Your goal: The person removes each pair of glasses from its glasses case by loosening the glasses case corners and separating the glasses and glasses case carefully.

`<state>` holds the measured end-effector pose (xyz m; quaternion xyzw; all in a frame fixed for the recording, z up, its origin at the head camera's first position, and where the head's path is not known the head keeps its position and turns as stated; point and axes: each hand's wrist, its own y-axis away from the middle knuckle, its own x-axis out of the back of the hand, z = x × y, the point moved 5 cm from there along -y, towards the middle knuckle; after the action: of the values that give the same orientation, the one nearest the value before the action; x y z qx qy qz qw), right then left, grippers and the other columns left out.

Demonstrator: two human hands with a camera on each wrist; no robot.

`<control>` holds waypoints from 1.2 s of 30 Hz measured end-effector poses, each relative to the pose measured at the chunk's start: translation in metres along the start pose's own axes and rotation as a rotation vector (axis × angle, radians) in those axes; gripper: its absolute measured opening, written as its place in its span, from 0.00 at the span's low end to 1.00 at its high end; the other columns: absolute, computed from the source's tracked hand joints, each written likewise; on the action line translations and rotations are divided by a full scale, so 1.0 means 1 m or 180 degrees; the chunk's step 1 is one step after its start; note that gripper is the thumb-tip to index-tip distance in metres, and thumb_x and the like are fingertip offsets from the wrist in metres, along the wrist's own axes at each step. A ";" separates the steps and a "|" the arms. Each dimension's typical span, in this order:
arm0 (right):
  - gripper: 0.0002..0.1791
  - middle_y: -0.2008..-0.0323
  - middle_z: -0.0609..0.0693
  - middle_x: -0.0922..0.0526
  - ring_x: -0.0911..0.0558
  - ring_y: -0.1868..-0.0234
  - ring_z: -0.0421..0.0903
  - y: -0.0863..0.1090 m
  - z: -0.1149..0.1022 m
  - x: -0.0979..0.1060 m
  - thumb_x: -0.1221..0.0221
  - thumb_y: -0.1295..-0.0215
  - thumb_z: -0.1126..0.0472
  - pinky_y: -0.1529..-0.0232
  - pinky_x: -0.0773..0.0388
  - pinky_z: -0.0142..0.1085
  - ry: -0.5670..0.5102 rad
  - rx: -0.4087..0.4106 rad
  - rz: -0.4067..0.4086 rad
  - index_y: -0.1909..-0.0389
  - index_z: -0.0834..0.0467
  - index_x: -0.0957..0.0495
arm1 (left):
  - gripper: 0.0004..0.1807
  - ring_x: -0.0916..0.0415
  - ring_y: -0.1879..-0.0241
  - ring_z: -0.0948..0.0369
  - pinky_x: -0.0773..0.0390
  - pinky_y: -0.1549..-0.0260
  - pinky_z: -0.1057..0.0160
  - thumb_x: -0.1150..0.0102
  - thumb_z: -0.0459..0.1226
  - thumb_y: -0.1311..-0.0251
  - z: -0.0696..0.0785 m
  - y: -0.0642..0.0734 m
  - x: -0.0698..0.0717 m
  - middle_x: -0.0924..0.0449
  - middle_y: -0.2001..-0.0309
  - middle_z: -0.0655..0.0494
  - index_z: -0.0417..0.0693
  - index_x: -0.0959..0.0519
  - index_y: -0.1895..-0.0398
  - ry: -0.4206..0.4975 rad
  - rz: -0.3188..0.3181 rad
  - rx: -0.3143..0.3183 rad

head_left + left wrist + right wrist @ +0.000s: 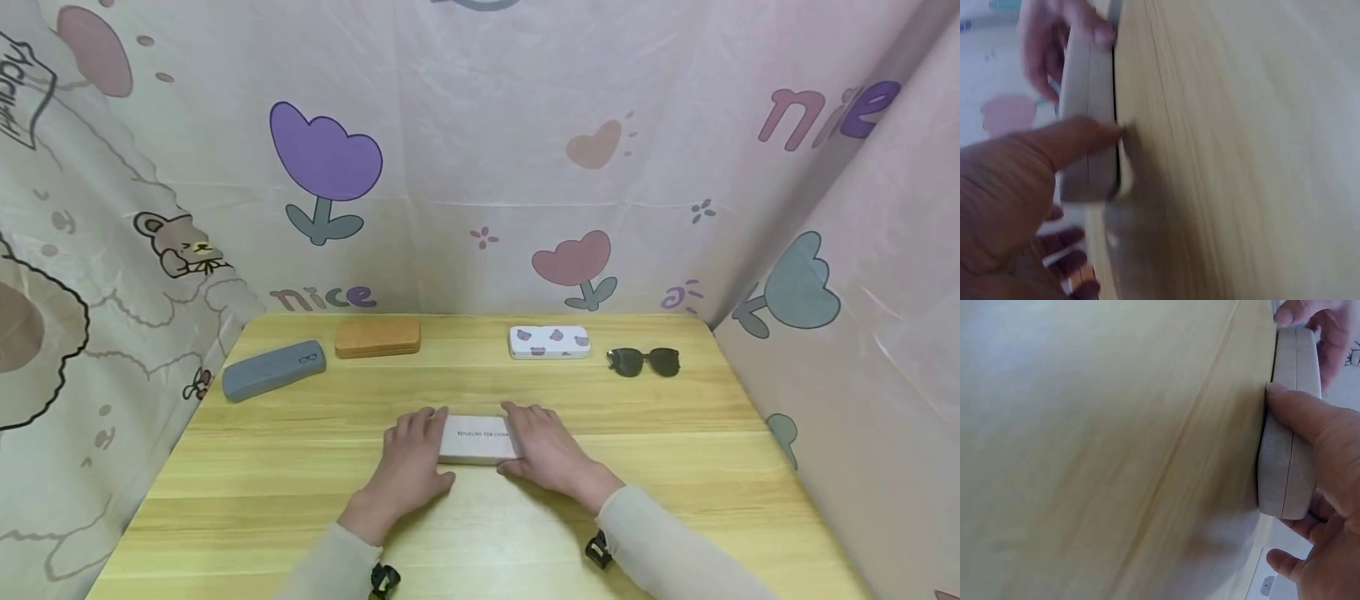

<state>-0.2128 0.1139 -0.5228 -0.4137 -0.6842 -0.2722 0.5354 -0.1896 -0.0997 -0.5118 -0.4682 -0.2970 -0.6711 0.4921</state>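
Note:
A pale grey-white glasses case [477, 440] with printed lettering lies lengthwise across the table, a thin seam along its side in both wrist views. My left hand [408, 458] is at its left end, index finger along the back corner and thumb near the front edge. In the left wrist view, the left thumb [1079, 140] crosses the case's front side. My right hand [551, 446] grips the right end, thumb at the front and fingers behind. The right thumb [1297, 409] presses low on the front side in the right wrist view.
Along the back of the wooden table [480, 542] lie a blue-grey glasses case [273, 371], a tan case [377, 338], a white bear-print case [550, 342] and dark sunglasses [643, 362]. A printed curtain [450, 167] encloses the back and sides.

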 end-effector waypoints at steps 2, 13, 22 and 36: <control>0.57 0.31 0.61 0.22 0.22 0.34 0.56 0.003 0.000 0.000 0.26 0.43 0.36 0.26 0.34 0.56 0.0023 0.0058 -0.0007 0.22 0.63 0.39 | 0.55 0.38 0.30 0.38 0.36 0.35 0.34 0.18 0.45 0.51 -0.016 0.000 0.002 0.31 0.29 0.36 0.36 0.36 0.22 0.0121 -0.0071 0.0097; 0.52 0.36 0.57 0.19 0.21 0.36 0.53 0.009 0.001 0.000 0.27 0.42 0.35 0.24 0.38 0.58 0.0033 0.0236 0.0083 0.26 0.59 0.35 | 0.43 0.35 0.36 0.47 0.38 0.39 0.44 0.18 0.53 0.54 -0.038 -0.009 -0.006 0.24 0.38 0.48 0.44 0.23 0.35 0.0265 -0.0338 -0.0152; 0.48 0.40 0.55 0.18 0.21 0.37 0.51 0.010 0.003 -0.001 0.26 0.42 0.36 0.24 0.38 0.57 -0.0009 0.0177 0.0114 0.29 0.58 0.33 | 0.41 0.34 0.44 0.50 0.37 0.39 0.45 0.21 0.52 0.58 -0.034 -0.016 -0.004 0.23 0.45 0.50 0.41 0.22 0.42 -0.0014 -0.0430 -0.0264; 0.43 0.43 0.52 0.18 0.20 0.42 0.53 0.018 -0.006 0.005 0.31 0.44 0.26 0.36 0.24 0.52 0.0542 0.0354 0.0747 0.42 0.56 0.21 | 0.44 0.33 0.40 0.48 0.36 0.37 0.43 0.22 0.55 0.56 -0.039 -0.015 -0.009 0.22 0.42 0.50 0.41 0.23 0.38 -0.0061 -0.0390 -0.0234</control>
<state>-0.1947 0.1189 -0.5179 -0.4360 -0.5972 -0.2036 0.6417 -0.2165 -0.1251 -0.5340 -0.4733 -0.3050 -0.7059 0.4297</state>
